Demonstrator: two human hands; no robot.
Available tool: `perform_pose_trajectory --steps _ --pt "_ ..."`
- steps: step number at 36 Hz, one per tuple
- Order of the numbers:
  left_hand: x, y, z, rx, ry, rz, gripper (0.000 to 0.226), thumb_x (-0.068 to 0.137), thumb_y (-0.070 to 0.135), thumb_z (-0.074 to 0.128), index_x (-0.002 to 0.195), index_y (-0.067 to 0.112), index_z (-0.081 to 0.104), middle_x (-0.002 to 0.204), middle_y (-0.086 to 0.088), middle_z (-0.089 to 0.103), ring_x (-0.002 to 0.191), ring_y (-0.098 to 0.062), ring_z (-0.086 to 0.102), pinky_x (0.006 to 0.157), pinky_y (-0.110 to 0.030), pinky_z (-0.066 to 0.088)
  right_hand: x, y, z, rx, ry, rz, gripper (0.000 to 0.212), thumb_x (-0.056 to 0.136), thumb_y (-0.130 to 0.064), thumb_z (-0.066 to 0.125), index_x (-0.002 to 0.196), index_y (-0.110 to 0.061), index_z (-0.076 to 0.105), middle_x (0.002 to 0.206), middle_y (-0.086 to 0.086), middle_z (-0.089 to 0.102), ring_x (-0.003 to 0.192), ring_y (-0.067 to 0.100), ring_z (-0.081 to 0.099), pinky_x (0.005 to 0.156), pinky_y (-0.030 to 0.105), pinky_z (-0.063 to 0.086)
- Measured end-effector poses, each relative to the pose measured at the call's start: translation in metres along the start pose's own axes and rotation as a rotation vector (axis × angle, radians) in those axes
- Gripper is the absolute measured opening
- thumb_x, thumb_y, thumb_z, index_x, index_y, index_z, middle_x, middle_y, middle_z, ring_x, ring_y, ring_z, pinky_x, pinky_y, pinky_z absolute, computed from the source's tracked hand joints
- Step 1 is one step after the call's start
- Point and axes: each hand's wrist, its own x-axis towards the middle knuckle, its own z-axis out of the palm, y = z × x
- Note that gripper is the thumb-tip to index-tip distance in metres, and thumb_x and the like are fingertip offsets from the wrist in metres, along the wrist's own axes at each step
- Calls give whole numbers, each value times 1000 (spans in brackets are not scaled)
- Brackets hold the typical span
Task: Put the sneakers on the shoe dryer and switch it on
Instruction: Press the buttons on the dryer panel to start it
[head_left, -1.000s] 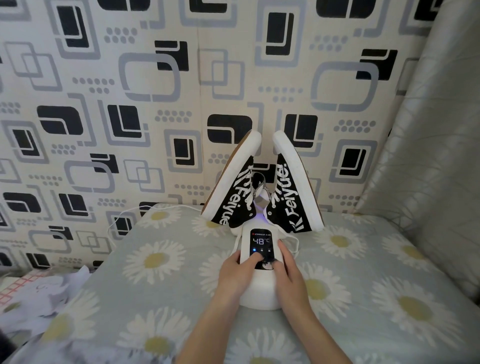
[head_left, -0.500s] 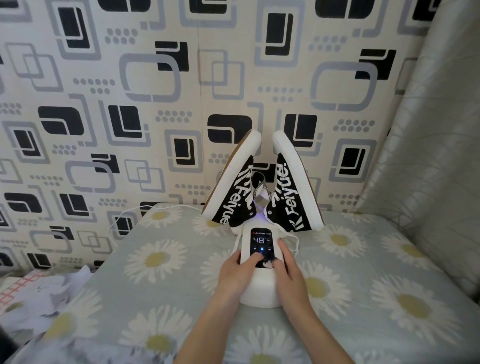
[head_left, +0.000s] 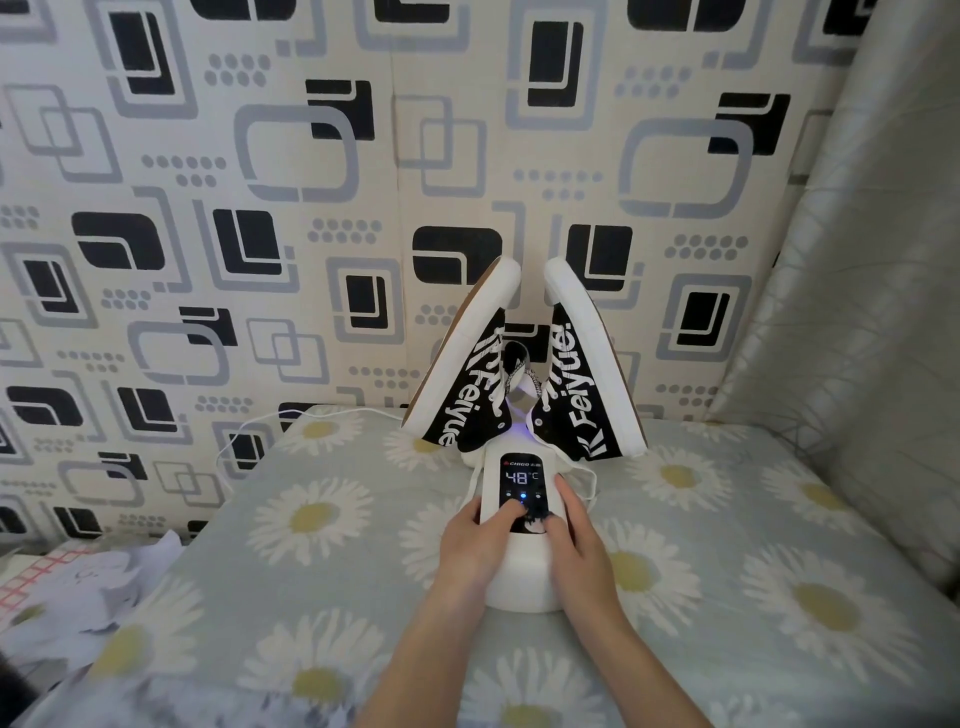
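Two black sneakers stand toe-up on the white shoe dryer (head_left: 524, 582), the left sneaker (head_left: 470, 379) and the right sneaker (head_left: 587, 379) leaning apart in a V. The dryer's black panel (head_left: 522, 480) is lit and reads 48°C, with a blue glow behind it. My left hand (head_left: 475, 545) clasps the dryer's left side, its thumb pressed on the lower panel. My right hand (head_left: 571, 540) holds the right side, thumb also on the panel's lower edge.
The dryer sits on a grey cloth with daisy prints (head_left: 727, 571). A white cord (head_left: 270, 431) runs from the dryer to the patterned wall. A curtain (head_left: 872, 260) hangs at the right. Crumpled white paper (head_left: 78, 587) lies at the lower left.
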Motion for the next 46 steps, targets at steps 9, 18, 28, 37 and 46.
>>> perform_pose_trajectory --steps 9,18,28,37,46 --pt "1 -2 0 5 -1 8 14 75 29 70 87 24 76 84 2 77 79 -18 71 63 -26 52 0 0 0 -10 -1 7 49 96 -23 45 140 -44 41 125 -22 50 112 3 48 90 22 35" --pt "5 -7 -4 0 -39 25 16 77 28 71 92 26 77 86 4 78 87 -19 73 83 -38 57 0 -1 0 -17 3 6 49 96 -22 45 141 -42 41 126 -23 49 111 2 46 89 22 34" --pt "3 -6 -5 -1 -51 19 17 75 31 72 90 28 77 86 4 78 88 -20 73 87 -41 58 0 -1 -1 -37 3 -12 50 96 -21 45 142 -39 41 132 -18 50 114 3 47 92 23 36" --pt "-4 -2 -5 -7 -53 19 17 76 31 71 92 28 76 90 2 78 88 -20 73 88 -41 57 -3 -7 -5 -78 -46 -3 50 98 -24 44 145 -39 38 144 -16 46 118 2 43 100 24 34" --pt "-21 -10 -11 -137 -81 73 18 88 23 64 103 25 74 96 4 77 90 -14 73 70 -24 54 -17 -17 -13 -40 -86 39 34 96 -36 49 124 -55 47 119 -38 53 110 -12 52 88 14 42"
